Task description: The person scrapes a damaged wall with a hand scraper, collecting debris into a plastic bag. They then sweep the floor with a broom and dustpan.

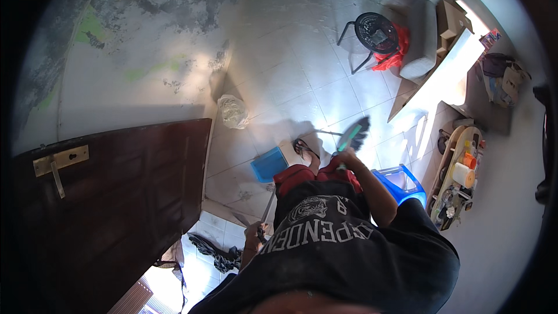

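My right hand (347,158) is closed on a broom, in front of my red shorts. The broom head (354,135), with a green strip and dark bristles, is just beyond that hand, over the tiled floor; I cannot tell if it touches the tiles. Low at my left side, my left hand (255,232) grips a long thin handle (269,207). This handle runs up towards a blue dustpan (268,165) on the floor, its join hidden beside my shorts. My sandalled foot (306,150) stands between the dustpan and the broom.
A brown wooden door (126,187) stands open at left. A crumpled plastic bag (233,111) lies by the peeling wall. To the right are a blue plastic stool (403,183), a cluttered shelf (457,174) and a leaning board (429,80). Farther off stands a black round stool (376,32).
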The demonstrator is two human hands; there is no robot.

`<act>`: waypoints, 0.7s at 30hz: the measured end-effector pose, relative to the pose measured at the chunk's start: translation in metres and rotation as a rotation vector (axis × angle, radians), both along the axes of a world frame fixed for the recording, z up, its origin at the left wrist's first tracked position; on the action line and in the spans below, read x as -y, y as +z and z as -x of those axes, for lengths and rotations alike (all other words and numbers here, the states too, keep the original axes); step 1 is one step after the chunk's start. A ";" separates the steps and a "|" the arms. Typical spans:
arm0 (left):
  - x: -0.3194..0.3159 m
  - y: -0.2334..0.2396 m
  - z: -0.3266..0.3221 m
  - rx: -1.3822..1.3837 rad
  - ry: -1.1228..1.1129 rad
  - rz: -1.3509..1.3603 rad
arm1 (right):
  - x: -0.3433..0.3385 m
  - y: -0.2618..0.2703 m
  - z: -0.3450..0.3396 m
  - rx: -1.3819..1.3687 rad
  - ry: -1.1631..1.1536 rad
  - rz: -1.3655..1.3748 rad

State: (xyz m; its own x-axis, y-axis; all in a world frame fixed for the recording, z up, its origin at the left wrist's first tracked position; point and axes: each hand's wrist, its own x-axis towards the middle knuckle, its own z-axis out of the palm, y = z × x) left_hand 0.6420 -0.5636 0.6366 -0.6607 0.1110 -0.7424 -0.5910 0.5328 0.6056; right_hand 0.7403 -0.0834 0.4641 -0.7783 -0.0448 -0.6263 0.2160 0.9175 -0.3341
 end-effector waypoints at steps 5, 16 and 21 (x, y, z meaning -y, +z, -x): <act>0.020 -0.012 -0.010 0.488 0.510 0.076 | 0.053 0.013 0.156 0.153 -1.250 0.648; 0.028 -0.009 -0.036 0.238 0.468 -0.295 | -0.036 0.077 0.207 -0.027 -1.260 0.521; 0.004 0.015 -0.038 0.171 0.221 -0.247 | -0.093 0.129 0.175 -0.070 -0.929 -0.065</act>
